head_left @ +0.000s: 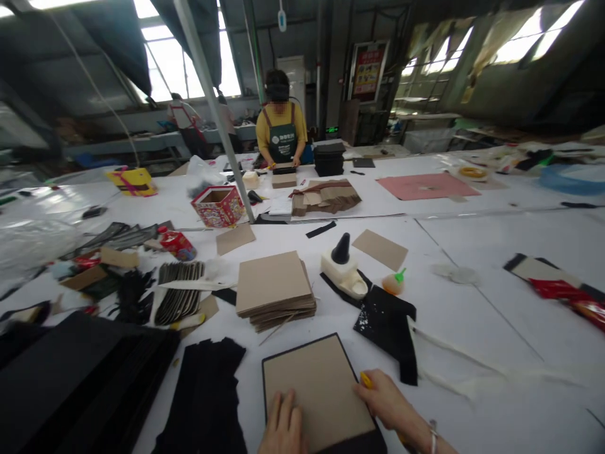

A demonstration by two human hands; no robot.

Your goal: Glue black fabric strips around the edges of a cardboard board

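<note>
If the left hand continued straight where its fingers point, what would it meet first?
Past the tan board under it, the left hand would probably meet the stack of tan sheets, though depth is unclear.

Workshop indicated by long white worktable (501, 249) across frame, cardboard stack (271, 284) near centre, aproned worker (282, 135) upper centre.

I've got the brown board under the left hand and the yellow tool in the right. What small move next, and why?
Probably slide the yellow tool along the right edge of the brown board, with the left hand bracing: that hand rests on the board, the right hand grips the tool at that edge, and black material shows beyond the board.
</note>
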